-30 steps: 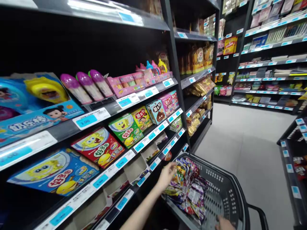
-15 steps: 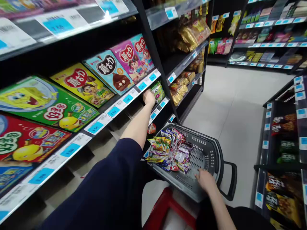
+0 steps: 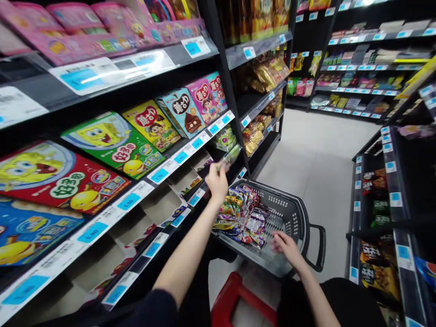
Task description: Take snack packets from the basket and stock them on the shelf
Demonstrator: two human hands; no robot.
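Observation:
My left hand (image 3: pixel 217 181) pinches a small green candy packet (image 3: pixel 232 155), blurred by motion, just in front of the lower shelf. Behind it, more green packets (image 3: pixel 225 137) stand in a box on that shelf. Below and to the right, a dark grey shopping basket (image 3: pixel 304 213) holds a pile of colourful snack packets (image 3: pixel 243 213), mostly at its left end. My right hand (image 3: pixel 285 247) hovers over the basket's near right side, fingers loosely apart and nothing visible in them.
Snack boxes, among them a red box (image 3: pixel 57 177) and a yellow box (image 3: pixel 151 125), line the shelf at left. A red stool-like frame (image 3: pixel 238 297) is below the basket. Another shelf rack (image 3: pixel 376 190) borders the aisle floor (image 3: pixel 306 150) on the right.
My left hand has drawn back from the lower shelf, bringing out a green packet. My right hand stays over the basket. The view has shifted, showing more of the upper shelf.

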